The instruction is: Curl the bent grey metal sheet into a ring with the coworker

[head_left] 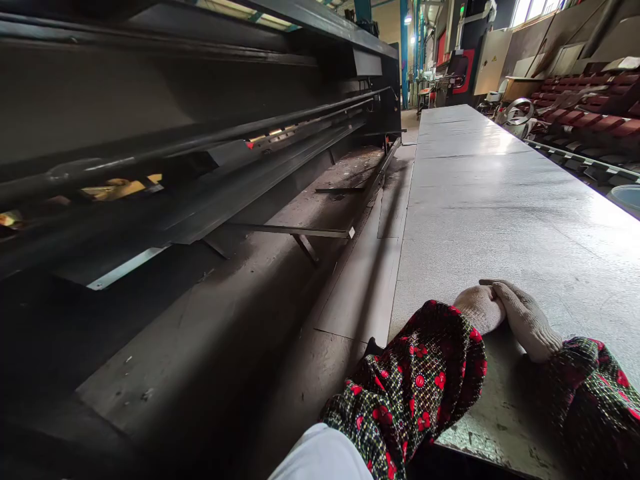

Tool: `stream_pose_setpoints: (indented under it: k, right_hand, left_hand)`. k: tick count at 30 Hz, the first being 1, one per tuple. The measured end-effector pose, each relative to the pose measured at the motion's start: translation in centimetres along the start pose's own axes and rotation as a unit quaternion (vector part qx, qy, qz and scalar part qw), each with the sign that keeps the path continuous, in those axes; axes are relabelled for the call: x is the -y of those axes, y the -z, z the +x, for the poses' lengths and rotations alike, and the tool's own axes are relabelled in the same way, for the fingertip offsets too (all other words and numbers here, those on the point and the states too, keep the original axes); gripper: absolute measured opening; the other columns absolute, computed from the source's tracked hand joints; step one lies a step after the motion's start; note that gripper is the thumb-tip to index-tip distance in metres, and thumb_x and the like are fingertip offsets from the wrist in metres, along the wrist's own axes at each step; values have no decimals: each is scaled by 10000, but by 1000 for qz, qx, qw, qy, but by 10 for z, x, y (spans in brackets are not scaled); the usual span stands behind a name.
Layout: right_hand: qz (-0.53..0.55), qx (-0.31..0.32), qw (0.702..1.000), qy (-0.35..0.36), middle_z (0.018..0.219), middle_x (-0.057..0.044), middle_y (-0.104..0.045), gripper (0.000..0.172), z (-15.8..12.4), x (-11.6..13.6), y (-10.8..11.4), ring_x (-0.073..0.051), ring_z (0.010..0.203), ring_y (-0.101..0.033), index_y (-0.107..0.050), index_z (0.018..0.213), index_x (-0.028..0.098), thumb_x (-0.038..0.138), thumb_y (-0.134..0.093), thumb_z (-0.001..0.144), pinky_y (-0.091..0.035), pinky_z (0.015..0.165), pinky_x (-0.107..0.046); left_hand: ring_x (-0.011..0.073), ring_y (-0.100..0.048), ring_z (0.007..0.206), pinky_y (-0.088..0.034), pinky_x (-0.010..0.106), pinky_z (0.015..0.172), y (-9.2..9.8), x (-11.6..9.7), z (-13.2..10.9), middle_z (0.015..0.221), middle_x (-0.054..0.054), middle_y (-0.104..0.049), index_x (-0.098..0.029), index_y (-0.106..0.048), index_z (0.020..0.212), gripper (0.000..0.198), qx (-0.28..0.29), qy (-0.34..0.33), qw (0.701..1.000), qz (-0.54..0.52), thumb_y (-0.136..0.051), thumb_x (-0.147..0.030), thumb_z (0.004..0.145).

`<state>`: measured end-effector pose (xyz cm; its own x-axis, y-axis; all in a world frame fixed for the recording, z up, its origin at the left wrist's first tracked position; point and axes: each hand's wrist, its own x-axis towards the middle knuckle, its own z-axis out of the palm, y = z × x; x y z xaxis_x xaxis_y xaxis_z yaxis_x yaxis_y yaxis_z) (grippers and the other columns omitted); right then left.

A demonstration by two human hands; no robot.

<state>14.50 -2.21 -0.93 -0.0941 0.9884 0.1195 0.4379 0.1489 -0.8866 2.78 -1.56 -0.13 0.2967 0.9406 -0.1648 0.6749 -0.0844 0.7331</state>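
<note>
Both hands wear off-white knitted work gloves and rest together on the near end of a long grey metal sheet (480,220). My left hand (477,309) shows a rounded back, and its fingers are hidden. Against it and partly over it lies my right hand (527,323), its fingers stretched out and pointing forward and left. No object shows in either hand. Dark sleeves with red flowers cover both forearms.
A long black machine (200,133) runs along the left, with support arms (310,232) reaching out at low height. Flat sheets (360,293) lie on the floor beside the table. At right are dark red stacked parts (590,100) and a light blue bucket (626,198).
</note>
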Motion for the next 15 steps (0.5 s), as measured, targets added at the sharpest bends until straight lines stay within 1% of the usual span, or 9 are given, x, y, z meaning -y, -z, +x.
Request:
stream_pose_setpoints:
  k: [4,9,15]
  right_hand:
    - [3,-3,1000,4,1088,-29,-652,407,0,2,-1,-201,1056,-556,-631,1094,247,451,-369,858,-411,946,-326]
    - [4,-10,1000,9,1069,-23,-663,393,1,0,-1,-205,1056,-563,-648,1051,247,446,-376,850,-415,949,-327]
    - [-3,-2,1000,8,1088,-17,-654,408,1,-3,0,-200,1059,-558,-630,1100,259,452,-363,861,-413,942,-322]
  left_hand:
    - [192,-610,833,-472,277,738,-1,0,0,935,68,-682,-222,-651,1040,398,2,4,1000,-2,-365,-394,822]
    - [216,-614,842,-472,289,713,0,-1,1,930,83,-679,-221,-643,1061,393,7,8,1000,-9,-392,-380,803]
    - [220,-614,841,-476,303,712,1,-2,-1,931,84,-680,-228,-648,1041,397,7,5,1000,-3,-375,-392,804]
